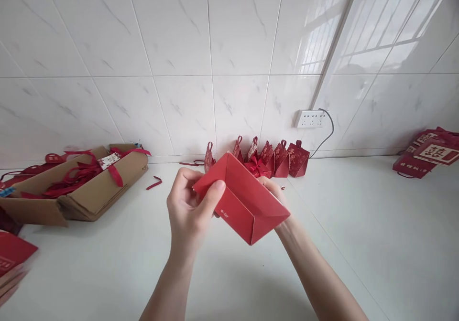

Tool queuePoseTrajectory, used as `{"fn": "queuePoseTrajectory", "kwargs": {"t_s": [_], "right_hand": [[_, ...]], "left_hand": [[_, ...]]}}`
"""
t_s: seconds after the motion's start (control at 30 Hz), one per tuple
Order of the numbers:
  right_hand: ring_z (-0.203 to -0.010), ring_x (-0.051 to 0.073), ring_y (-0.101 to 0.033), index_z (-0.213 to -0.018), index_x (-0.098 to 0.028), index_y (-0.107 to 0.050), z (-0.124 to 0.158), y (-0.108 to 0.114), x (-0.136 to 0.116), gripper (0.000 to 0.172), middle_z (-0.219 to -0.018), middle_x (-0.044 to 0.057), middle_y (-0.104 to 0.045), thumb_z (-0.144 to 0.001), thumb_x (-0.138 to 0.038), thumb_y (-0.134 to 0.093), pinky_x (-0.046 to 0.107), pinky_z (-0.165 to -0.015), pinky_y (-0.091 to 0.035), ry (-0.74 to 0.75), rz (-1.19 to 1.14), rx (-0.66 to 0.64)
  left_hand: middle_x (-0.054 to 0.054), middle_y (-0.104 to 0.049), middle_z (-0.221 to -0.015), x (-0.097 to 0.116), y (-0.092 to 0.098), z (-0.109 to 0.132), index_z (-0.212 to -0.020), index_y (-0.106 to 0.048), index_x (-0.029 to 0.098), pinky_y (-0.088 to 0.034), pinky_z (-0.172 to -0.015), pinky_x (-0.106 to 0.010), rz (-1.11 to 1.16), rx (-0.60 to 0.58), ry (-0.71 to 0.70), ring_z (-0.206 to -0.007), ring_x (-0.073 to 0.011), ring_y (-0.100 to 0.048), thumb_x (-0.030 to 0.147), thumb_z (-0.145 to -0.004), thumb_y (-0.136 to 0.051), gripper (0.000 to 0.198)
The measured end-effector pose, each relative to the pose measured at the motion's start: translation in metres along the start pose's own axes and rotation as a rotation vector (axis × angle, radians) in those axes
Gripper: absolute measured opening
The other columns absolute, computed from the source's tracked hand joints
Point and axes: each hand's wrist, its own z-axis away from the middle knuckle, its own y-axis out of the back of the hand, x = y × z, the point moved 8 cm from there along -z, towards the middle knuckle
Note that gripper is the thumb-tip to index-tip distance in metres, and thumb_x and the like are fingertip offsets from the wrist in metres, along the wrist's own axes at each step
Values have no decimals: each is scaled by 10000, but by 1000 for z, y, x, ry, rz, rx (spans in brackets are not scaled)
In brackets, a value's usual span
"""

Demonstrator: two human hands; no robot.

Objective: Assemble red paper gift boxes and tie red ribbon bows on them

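Note:
A red folded paper box (238,204) is held up over the white table, its creased underside facing the camera. My left hand (195,204) grips its left corner, thumb pressed on the face near small pale print. My right hand (274,192) is behind the right side of the box, mostly hidden by it; its fingers cannot be seen clearly. Just beyond the box, several small dark red patterned boxes with ribbon loops (299,159) stand by the wall, and a red bow (258,167) shows among them.
On the left, an open cardboard box (107,187) holds red ribbons. Red cards (16,251) lie at the left edge. A ribbon scrap (154,183) is on the white table (358,230). Red bags (418,161) are at far right; a power socket (310,119) is on the wall.

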Motion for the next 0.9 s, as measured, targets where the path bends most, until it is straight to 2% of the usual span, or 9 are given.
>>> {"fn": "queuePoseTrajectory", "kwargs": {"t_s": [0.13,0.23,0.33,0.4,0.47,0.57,0.63,0.77,0.9], "right_hand": [[-464,101,-529,-579,-206,-558,21,26,14,119,-517,-45,-575,-654,-243,-643,201,-475,-473,53,-100,91],[-623,119,-628,-735,-194,-658,57,63,23,153,-724,-10,-693,-640,-290,-729,187,-532,-521,128,-178,250],[-741,152,-656,-849,-181,-670,107,106,19,264,-884,23,-710,-664,-352,-750,222,-576,-562,272,-59,487],[-801,172,-659,-890,-190,-647,142,129,8,320,-927,25,-701,-665,-389,-758,255,-610,-581,395,102,648],[-844,192,-660,-885,-191,-614,170,142,0,348,-942,33,-695,-666,-421,-757,289,-652,-589,471,286,744],[-859,221,-666,-793,-180,-572,198,145,-7,328,-905,60,-699,-698,-458,-719,320,-687,-583,499,584,765],[-851,233,-669,-758,-183,-562,216,141,-9,297,-872,68,-701,-735,-455,-680,310,-664,-574,508,762,760],[-765,217,-668,-760,-197,-558,264,130,-14,205,-799,52,-688,-775,-390,-626,276,-565,-558,535,962,782],[-699,188,-662,-764,-199,-550,317,120,-23,134,-764,36,-673,-783,-327,-586,279,-583,-569,524,1128,843]], "left_hand": [[67,-459,-552,-9,-8,6,-750,-434,201,-326,-331,-161,86,-114,140,-395,-64,-429,415,-752,-671,319],[39,-520,-637,-27,-10,27,-953,-500,208,-474,-487,-221,90,-199,159,-502,-100,-526,495,-842,-522,308],[-9,-592,-811,-69,1,70,-1113,-490,220,-532,-735,-317,-124,-211,236,-698,-146,-621,463,-865,-479,347],[-59,-627,-896,-106,1,111,-981,-563,204,-539,-743,-356,-358,-334,312,-823,-210,-645,426,-835,-519,270],[-79,-640,-940,-125,-4,148,-892,-596,213,-538,-791,-403,-527,-456,214,-918,-253,-636,365,-842,-484,196],[-80,-657,-1004,-130,-14,184,-901,-618,237,-522,-870,-434,-698,-553,-31,-1032,-280,-607,293,-855,-448,185],[-77,-663,-1038,-130,-17,193,-921,-626,232,-524,-882,-429,-790,-569,-130,-1044,-278,-607,288,-861,-447,197],[-91,-671,-997,-131,-14,189,-857,-635,197,-532,-843,-414,-879,-545,-249,-953,-267,-639,340,-871,-418,260],[-106,-672,-1027,-137,-17,182,-872,-632,185,-488,-892,-434,-886,-603,-289,-1006,-288,-617,377,-860,-425,283]]}}
